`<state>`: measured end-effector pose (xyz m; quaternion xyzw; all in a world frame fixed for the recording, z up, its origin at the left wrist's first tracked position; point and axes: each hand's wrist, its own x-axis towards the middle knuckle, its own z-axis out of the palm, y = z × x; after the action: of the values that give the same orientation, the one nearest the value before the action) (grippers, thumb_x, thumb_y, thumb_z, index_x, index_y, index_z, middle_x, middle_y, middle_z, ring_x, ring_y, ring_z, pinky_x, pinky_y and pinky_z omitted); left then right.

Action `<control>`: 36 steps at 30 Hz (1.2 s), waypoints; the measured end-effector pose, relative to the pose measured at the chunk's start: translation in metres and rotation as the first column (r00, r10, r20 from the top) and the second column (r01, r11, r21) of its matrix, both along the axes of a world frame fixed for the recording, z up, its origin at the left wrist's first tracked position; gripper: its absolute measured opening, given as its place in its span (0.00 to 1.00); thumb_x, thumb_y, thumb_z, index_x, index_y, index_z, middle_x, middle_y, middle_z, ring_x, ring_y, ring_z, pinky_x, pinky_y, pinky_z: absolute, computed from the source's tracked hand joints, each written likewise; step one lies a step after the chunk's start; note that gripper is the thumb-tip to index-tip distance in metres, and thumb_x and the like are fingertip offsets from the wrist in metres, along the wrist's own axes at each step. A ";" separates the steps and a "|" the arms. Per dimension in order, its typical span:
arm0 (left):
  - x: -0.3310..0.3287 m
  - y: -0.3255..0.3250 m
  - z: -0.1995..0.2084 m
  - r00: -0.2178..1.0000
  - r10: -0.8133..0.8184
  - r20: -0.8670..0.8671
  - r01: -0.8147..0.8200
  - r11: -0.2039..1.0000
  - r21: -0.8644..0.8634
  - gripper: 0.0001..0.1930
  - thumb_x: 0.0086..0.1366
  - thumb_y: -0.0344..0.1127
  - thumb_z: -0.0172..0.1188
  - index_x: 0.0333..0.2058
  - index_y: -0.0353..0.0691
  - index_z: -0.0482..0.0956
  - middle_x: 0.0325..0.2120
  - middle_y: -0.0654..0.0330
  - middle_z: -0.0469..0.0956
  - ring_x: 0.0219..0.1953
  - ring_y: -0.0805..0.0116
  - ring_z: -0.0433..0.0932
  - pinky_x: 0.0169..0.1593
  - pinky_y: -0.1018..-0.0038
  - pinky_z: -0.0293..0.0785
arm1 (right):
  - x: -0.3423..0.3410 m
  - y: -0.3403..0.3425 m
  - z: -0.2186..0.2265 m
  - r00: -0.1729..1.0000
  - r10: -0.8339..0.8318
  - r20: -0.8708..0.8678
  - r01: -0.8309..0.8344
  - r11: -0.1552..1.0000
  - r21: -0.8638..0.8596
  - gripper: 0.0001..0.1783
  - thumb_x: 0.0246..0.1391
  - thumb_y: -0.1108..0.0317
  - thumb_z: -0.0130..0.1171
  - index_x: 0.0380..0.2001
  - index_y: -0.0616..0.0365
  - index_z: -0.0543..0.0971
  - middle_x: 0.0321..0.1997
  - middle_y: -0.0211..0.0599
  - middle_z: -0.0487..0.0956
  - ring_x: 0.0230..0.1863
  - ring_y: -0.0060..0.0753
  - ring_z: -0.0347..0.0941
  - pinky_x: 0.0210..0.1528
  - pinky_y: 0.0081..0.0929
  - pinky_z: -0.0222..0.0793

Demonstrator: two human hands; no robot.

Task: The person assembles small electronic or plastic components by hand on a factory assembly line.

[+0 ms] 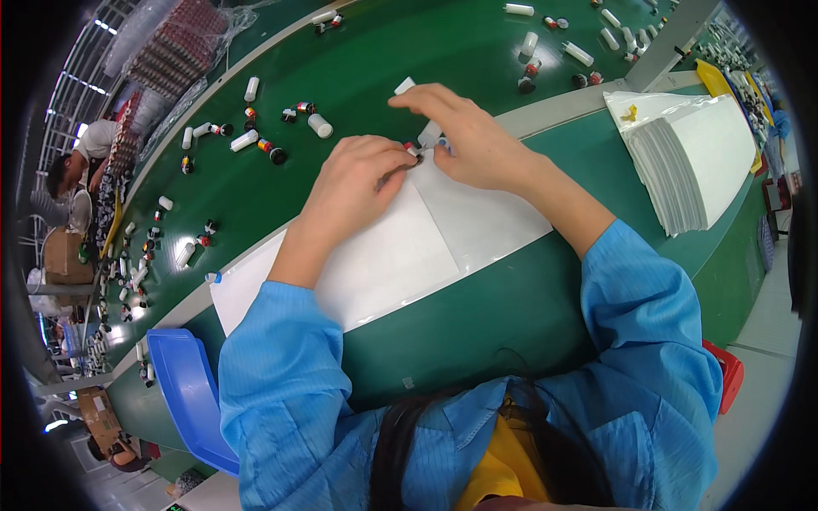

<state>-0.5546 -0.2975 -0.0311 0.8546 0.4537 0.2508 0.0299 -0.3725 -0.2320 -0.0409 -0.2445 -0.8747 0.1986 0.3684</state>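
Note:
My left hand point(360, 175) is closed in a pinch over the far edge of a white sheet point(388, 251). At its fingertips a small dark and red piece point(412, 149) partly shows; the fingers hide the rest. My right hand point(481, 143) is just beside it, index finger stretched out and thumb apart from it. A whitish translucent tube point(429, 134) shows by the right thumb; whether it is touched is unclear. Another white piece point(405, 85) lies beyond the index finger. Under the right wrist lies a clear-edged white sleeve point(498, 223).
Beyond the rail, a green belt point(366, 85) carries scattered white tubes point(320, 126) and small red-black parts point(273, 152). A stack of white sheets point(682, 170) stands at right, a blue tray point(183, 392) at left. One person point(94, 149) bends at far left.

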 end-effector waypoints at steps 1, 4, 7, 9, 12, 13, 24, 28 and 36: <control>0.001 -0.001 -0.004 0.999 0.041 0.014 -0.041 0.998 -0.044 0.06 0.49 0.26 0.56 0.29 0.39 0.78 0.34 0.60 0.75 0.42 0.64 0.71 0.47 0.68 0.64 | -0.004 0.004 -0.005 0.994 0.033 0.108 -0.033 0.999 -0.002 0.33 0.34 0.84 0.51 0.50 0.55 0.65 0.47 0.40 0.66 0.46 0.40 0.68 0.41 0.30 0.68; -0.004 0.009 -0.006 0.999 0.024 -0.042 -0.028 0.996 -0.081 0.09 0.49 0.25 0.56 0.32 0.37 0.75 0.35 0.60 0.72 0.42 0.60 0.70 0.46 0.71 0.65 | -0.019 0.006 0.006 0.971 0.077 0.225 -0.042 0.987 -0.158 0.35 0.33 0.83 0.52 0.51 0.54 0.65 0.46 0.39 0.67 0.43 0.37 0.69 0.42 0.28 0.68; 0.002 0.024 -0.001 0.995 0.083 0.056 -0.080 0.995 -0.067 0.10 0.49 0.26 0.56 0.33 0.38 0.73 0.34 0.60 0.70 0.40 0.59 0.69 0.44 0.69 0.66 | -0.025 0.009 0.010 0.974 0.049 0.223 0.016 0.959 -0.281 0.36 0.32 0.80 0.55 0.52 0.54 0.64 0.44 0.40 0.67 0.41 0.37 0.69 0.41 0.29 0.68; 0.006 0.035 -0.005 0.994 0.049 0.100 -0.037 0.993 -0.112 0.11 0.49 0.26 0.56 0.34 0.38 0.73 0.33 0.59 0.71 0.40 0.59 0.69 0.44 0.69 0.66 | -0.020 0.014 0.016 0.976 0.014 0.216 0.062 0.938 -0.340 0.37 0.34 0.77 0.58 0.54 0.54 0.63 0.45 0.41 0.67 0.43 0.34 0.70 0.42 0.28 0.68; 0.017 0.049 -0.003 0.988 0.021 0.155 0.008 0.982 -0.187 0.09 0.50 0.28 0.55 0.33 0.37 0.72 0.31 0.57 0.72 0.36 0.59 0.71 0.41 0.69 0.68 | 0.003 0.021 0.025 0.995 -0.097 -0.012 0.072 0.812 -0.579 0.37 0.35 0.72 0.60 0.54 0.57 0.62 0.48 0.46 0.67 0.44 0.38 0.71 0.42 0.28 0.70; 0.022 0.052 0.000 0.999 -0.002 0.039 0.006 0.995 -0.097 0.09 0.51 0.28 0.55 0.33 0.37 0.72 0.31 0.56 0.73 0.35 0.59 0.73 0.41 0.70 0.69 | 0.012 0.028 0.025 0.982 -0.188 0.003 0.168 0.868 -0.467 0.36 0.36 0.73 0.57 0.54 0.57 0.62 0.51 0.44 0.67 0.48 0.37 0.69 0.42 0.26 0.69; 0.029 0.047 0.050 0.269 0.499 0.824 0.557 0.617 -0.556 0.15 0.58 0.36 0.43 0.38 0.29 0.68 0.30 0.54 0.74 0.36 0.63 0.75 0.42 0.71 0.72 | 0.032 0.021 0.059 0.966 0.011 -0.256 -0.140 0.860 -0.491 0.37 0.37 0.79 0.54 0.56 0.50 0.60 0.49 0.37 0.68 0.50 0.34 0.69 0.36 0.27 0.70; 0.029 0.047 0.056 0.380 0.486 0.787 0.364 0.704 -0.610 0.12 0.60 0.33 0.45 0.39 0.32 0.67 0.31 0.56 0.73 0.32 0.70 0.73 0.39 0.73 0.72 | 0.027 0.018 0.075 0.988 0.013 -0.154 -0.030 0.994 -0.109 0.38 0.37 0.80 0.57 0.56 0.49 0.61 0.52 0.37 0.65 0.39 0.29 0.72 0.43 0.24 0.68; 0.039 0.028 0.048 0.602 0.395 0.694 0.124 0.812 -0.570 0.12 0.62 0.34 0.50 0.41 0.34 0.67 0.28 0.62 0.74 0.31 0.76 0.72 0.38 0.80 0.66 | 0.016 -0.001 0.061 0.978 -0.008 -0.208 -0.004 0.998 -0.056 0.35 0.36 0.79 0.59 0.52 0.51 0.64 0.49 0.42 0.65 0.40 0.44 0.70 0.40 0.31 0.71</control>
<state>-0.5160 -0.2692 0.0168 0.5667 0.5130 0.4549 0.4569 -0.3562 -0.2329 0.0205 -0.2335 -0.8250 0.2472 0.4513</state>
